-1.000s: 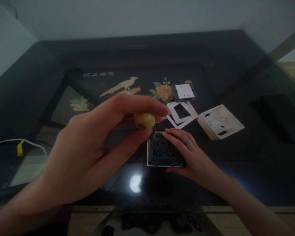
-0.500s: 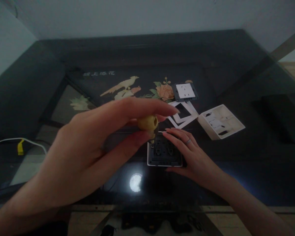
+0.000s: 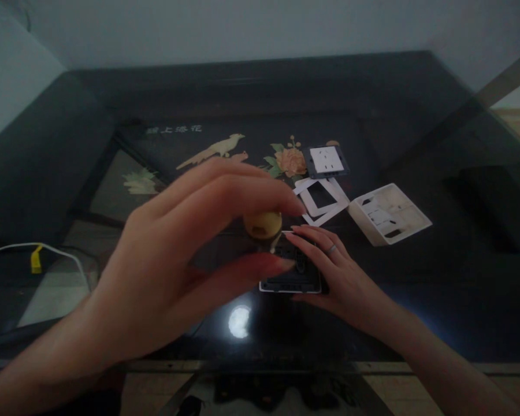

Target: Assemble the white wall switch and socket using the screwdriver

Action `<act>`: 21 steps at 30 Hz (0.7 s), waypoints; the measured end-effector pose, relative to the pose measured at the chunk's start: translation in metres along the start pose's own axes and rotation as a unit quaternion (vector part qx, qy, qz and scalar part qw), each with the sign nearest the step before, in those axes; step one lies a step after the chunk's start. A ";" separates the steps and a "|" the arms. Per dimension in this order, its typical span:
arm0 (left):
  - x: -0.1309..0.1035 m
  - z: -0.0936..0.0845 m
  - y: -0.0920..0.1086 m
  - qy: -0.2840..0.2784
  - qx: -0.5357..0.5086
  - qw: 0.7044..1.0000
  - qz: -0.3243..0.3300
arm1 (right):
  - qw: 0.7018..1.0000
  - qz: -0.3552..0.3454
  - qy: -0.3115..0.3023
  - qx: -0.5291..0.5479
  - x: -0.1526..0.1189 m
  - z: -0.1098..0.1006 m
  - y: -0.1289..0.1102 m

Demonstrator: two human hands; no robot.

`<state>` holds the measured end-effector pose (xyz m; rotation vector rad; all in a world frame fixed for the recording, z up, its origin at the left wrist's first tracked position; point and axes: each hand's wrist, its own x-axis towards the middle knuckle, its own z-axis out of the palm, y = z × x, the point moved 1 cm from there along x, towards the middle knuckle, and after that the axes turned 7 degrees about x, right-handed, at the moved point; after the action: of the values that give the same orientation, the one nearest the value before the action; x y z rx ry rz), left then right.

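Since a second ago the left hand has rolled, fingers still pinching the yellow screwdriver handle upright over the socket module. Right hand lies flat, fingers narrow, steadying it; the light, rigid plastic probably slides on the glass table, so hold its edges

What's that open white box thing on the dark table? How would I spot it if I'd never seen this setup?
Start at the dark glass table with the painted bird and flower. Right of the flower, beyond the right hand, lies the white mounting box. Unlike the flat white frames and the small socket plate beside it, it is deep, hollow and open on top.
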<state>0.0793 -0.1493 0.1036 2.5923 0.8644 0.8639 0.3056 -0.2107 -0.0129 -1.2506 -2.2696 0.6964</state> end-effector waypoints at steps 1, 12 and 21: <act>0.000 0.001 0.000 0.032 0.013 0.999 0.000 | 1.000 0.001 0.000 0.000 0.000 0.000 0.000; -0.002 -0.004 0.002 -0.040 -0.029 0.998 -0.035 | 1.000 0.007 -0.002 0.017 -0.001 -0.001 -0.001; -0.003 -0.001 0.002 0.031 0.034 0.996 -0.078 | 1.000 0.002 -0.003 0.013 0.001 0.001 0.000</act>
<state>0.0779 -0.1527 0.1038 2.5245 1.1155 0.8901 0.3050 -0.2102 -0.0133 -1.2426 -2.2569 0.7286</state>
